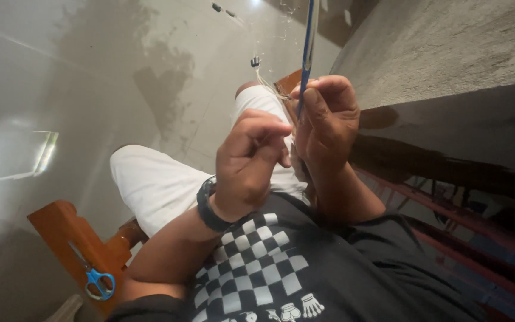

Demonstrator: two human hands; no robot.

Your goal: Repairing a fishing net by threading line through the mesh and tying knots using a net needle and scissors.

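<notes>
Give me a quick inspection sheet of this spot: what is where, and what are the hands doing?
Surface: grey floor with dark patches.
Job's things: thin blue rod upright, with pale strings beside it.
Clutter: blue-handled scissors on a wooden arm; small dark bits on the floor.
Hands: left hand pinched shut near the right; right hand grips the rod.
Cables: nothing seen.
Surroundings: concrete wall at right; red frame below it.

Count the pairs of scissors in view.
1. The blue-handled scissors lie on the wooden armrest at lower left, beside the left arm. More could be hidden behind the hands or body.
</notes>
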